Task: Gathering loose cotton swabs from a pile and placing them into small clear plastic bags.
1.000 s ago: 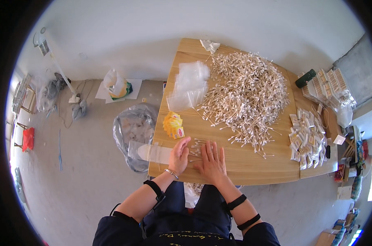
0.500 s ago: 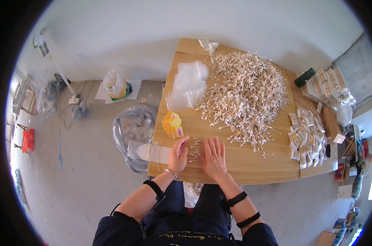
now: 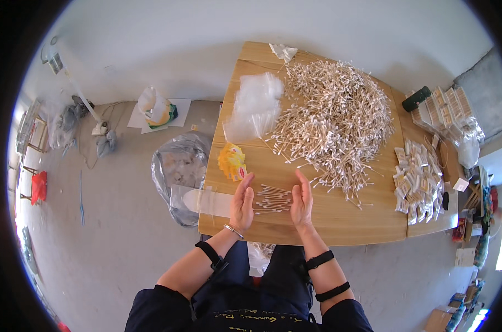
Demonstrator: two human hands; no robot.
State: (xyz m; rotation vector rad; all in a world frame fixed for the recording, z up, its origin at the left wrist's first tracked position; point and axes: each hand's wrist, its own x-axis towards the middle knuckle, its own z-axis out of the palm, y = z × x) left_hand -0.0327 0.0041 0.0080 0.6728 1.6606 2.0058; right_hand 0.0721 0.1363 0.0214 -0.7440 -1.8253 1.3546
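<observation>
A small row of cotton swabs (image 3: 273,198) lies flat on the wooden table (image 3: 339,224), sticks running left to right. My left hand (image 3: 242,205) stands on edge at their left ends, fingers stretched out. Facing it at the right ends is my right hand (image 3: 302,200), also on edge with straight fingers. Neither hand grips anything. Just left of my left hand is a clear plastic sleeve with a white rounded insert (image 3: 212,203), reaching past the table's edge. A big heap of loose cotton swabs (image 3: 339,119) spreads farther back.
Clear plastic bags (image 3: 253,108) and yellow cards (image 3: 232,161) lie on the table's left side. Filled small packs (image 3: 418,182) are piled at the right, with stacked packs (image 3: 447,113) behind. A grey bag-lined bin (image 3: 179,177) stands on the floor at left.
My right hand has lifted off the swabs, moved right and turned on edge, so the swabs now show between both hands. My left hand stays at their left ends.
</observation>
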